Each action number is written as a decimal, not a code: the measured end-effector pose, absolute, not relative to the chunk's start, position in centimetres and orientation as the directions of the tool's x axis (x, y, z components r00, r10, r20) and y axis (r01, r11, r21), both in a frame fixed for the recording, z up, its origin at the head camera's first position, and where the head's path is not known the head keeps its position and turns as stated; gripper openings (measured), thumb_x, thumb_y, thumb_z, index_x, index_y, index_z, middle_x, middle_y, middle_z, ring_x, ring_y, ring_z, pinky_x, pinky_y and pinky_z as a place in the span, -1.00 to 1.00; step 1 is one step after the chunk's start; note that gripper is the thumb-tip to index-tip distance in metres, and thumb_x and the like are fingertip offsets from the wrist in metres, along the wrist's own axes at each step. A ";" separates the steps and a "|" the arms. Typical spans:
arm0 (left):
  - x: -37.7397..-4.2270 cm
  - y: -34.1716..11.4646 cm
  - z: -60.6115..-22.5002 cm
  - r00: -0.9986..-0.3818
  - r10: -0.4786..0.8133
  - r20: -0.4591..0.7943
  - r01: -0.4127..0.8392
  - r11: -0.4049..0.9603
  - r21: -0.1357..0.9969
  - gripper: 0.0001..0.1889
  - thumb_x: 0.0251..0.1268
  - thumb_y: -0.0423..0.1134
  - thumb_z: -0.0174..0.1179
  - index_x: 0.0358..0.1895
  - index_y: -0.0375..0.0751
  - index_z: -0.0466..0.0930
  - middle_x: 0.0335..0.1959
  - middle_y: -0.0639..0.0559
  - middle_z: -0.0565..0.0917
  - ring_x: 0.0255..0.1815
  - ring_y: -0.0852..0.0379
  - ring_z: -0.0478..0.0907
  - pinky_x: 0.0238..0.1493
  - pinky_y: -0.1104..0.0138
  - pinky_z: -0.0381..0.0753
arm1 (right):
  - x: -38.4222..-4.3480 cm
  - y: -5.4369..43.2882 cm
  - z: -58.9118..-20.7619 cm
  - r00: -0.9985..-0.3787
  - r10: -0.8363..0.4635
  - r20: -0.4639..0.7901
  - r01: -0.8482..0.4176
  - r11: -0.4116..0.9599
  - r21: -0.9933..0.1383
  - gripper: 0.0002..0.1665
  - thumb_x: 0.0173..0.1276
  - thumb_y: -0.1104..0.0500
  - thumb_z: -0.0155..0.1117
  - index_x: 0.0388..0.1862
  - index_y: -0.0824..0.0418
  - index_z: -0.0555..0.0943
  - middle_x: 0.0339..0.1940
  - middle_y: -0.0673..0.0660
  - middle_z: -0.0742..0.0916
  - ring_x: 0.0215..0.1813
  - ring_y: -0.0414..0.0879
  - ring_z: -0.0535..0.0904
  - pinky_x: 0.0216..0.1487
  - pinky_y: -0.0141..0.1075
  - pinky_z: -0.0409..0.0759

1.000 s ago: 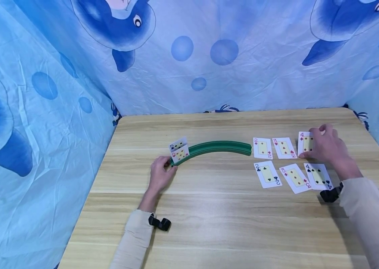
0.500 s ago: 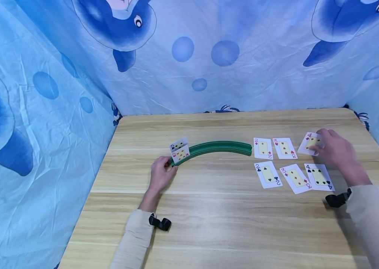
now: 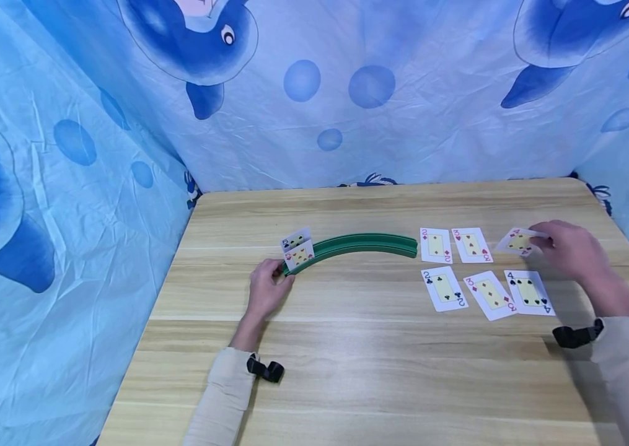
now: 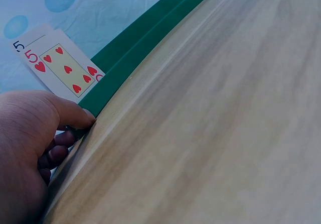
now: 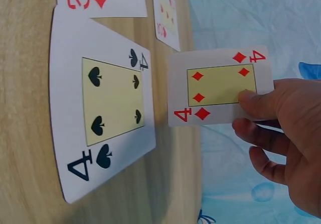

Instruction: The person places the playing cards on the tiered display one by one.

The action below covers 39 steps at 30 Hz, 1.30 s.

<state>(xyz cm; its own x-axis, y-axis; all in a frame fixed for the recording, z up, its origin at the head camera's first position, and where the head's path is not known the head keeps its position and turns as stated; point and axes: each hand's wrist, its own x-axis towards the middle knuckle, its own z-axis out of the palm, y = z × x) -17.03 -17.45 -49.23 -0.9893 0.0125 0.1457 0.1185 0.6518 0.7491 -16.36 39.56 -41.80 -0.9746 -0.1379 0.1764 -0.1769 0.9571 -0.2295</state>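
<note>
My right hand (image 3: 576, 254) pinches the four of diamonds (image 5: 213, 86) by one end, thumb on its face, and the card is raised off the table at a tilt. My left hand (image 3: 268, 288) grips the left end of a curved green card holder (image 3: 364, 242), with the thumb (image 4: 83, 116) against its front wall. In the holder's left end stand two cards: the five of hearts (image 4: 67, 73) in front and a black five (image 3: 294, 239) behind it, mostly covered.
Face up at the right lie the two of diamonds (image 3: 435, 246), three of hearts (image 3: 472, 245), two of clubs (image 3: 444, 289), three of diamonds (image 3: 489, 295) and four of spades (image 3: 529, 293). A blue dolphin-print cloth (image 3: 325, 167) hangs behind the wooden table (image 3: 347, 371).
My right hand has picked the four of diamonds up from the table, tilted it and drawn slightly right and nearer. The left hand and the holder have stayed in place.
</note>
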 end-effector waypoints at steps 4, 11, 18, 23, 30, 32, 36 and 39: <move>-17.0 -17.5 -49.2 -0.990 0.015 0.142 0.117 0.652 0.749 -0.60 0.11 -0.31 0.38 0.04 -0.38 0.64 -0.06 -0.24 0.67 -0.04 -0.15 0.54 0.18 -0.01 0.45 | -16.3 39.5 -41.4 -0.963 -0.151 0.222 -0.202 0.952 -0.229 -0.74 0.27 0.40 0.32 -0.06 0.48 0.65 -0.36 0.37 0.72 -0.44 0.02 0.52 -0.45 -0.23 0.38; -16.9 -17.6 -49.2 -0.990 0.007 0.138 0.109 0.650 0.752 -0.59 0.11 -0.32 0.38 0.06 -0.37 0.64 -0.04 -0.23 0.67 -0.02 -0.14 0.55 0.15 0.01 0.50 | -16.9 38.2 -40.0 -0.913 -0.141 0.383 -0.259 0.926 -0.276 -0.79 0.21 0.39 0.40 -0.16 0.44 0.71 -0.40 0.37 0.75 -0.46 -0.44 0.34 -0.50 -0.42 0.30; -17.0 -17.8 -49.2 -0.990 0.008 0.144 0.115 0.643 0.757 -0.60 0.12 -0.32 0.38 0.04 -0.39 0.64 -0.03 -0.27 0.67 -0.01 -0.19 0.55 0.17 0.00 0.51 | -17.8 35.4 -38.2 -0.901 -0.139 0.412 -0.288 0.900 -0.326 -0.78 0.23 0.35 0.42 -0.13 0.38 0.73 -0.31 0.37 0.78 -0.39 -0.48 0.42 -0.43 -0.63 0.25; -17.0 -17.7 -49.2 -0.987 0.015 0.159 0.130 0.650 0.748 -0.60 0.11 -0.32 0.37 0.04 -0.40 0.63 -0.04 -0.27 0.67 -0.02 -0.18 0.56 0.15 -0.01 0.51 | -18.5 33.5 -37.4 -0.887 -0.170 0.428 -0.332 0.881 -0.336 -0.76 0.27 0.37 0.38 -0.08 0.35 0.73 -0.30 0.33 0.79 -0.36 -0.58 0.33 -0.44 -0.61 0.29; -17.1 -17.7 -49.2 -0.986 0.020 0.163 0.136 0.656 0.743 -0.60 0.13 -0.32 0.36 0.05 -0.40 0.63 -0.03 -0.28 0.67 -0.01 -0.18 0.57 0.15 -0.02 0.51 | -19.5 30.3 -36.5 -0.878 -0.209 0.430 -0.379 0.852 -0.361 -0.75 0.31 0.42 0.30 -0.03 0.34 0.72 -0.29 0.31 0.79 -0.35 -0.05 0.59 -0.42 -0.53 0.36; -17.1 -17.7 -49.2 -0.987 0.022 0.162 0.137 0.654 0.744 -0.60 0.12 -0.32 0.37 0.05 -0.40 0.63 -0.03 -0.28 0.67 -0.01 -0.19 0.57 0.15 -0.02 0.52 | -19.9 29.4 -36.3 -0.866 -0.224 0.447 -0.401 0.845 -0.353 -0.76 0.30 0.41 0.32 -0.05 0.33 0.73 -0.29 0.29 0.80 -0.33 0.01 0.63 -0.39 -0.54 0.37; -17.2 -17.6 -49.3 -0.986 0.027 0.164 0.142 0.655 0.742 -0.60 0.12 -0.32 0.37 0.05 -0.40 0.63 -0.04 -0.27 0.67 -0.02 -0.18 0.57 0.14 -0.01 0.53 | -20.6 27.7 -35.9 -0.855 -0.248 0.455 -0.433 0.824 -0.365 -0.77 0.31 0.38 0.33 -0.06 0.32 0.74 -0.25 0.29 0.81 -0.31 0.04 0.66 -0.33 -0.53 0.38; -17.2 -17.5 -49.3 -0.987 0.027 0.160 0.139 0.653 0.745 -0.60 0.12 -0.31 0.37 0.05 -0.39 0.64 -0.04 -0.26 0.67 -0.02 -0.18 0.56 0.14 0.00 0.53 | -21.0 26.4 -35.4 -0.859 -0.258 0.441 -0.443 0.806 -0.391 -0.76 0.33 0.37 0.32 -0.04 0.31 0.73 -0.23 0.29 0.80 -0.30 0.04 0.66 -0.33 -0.51 0.40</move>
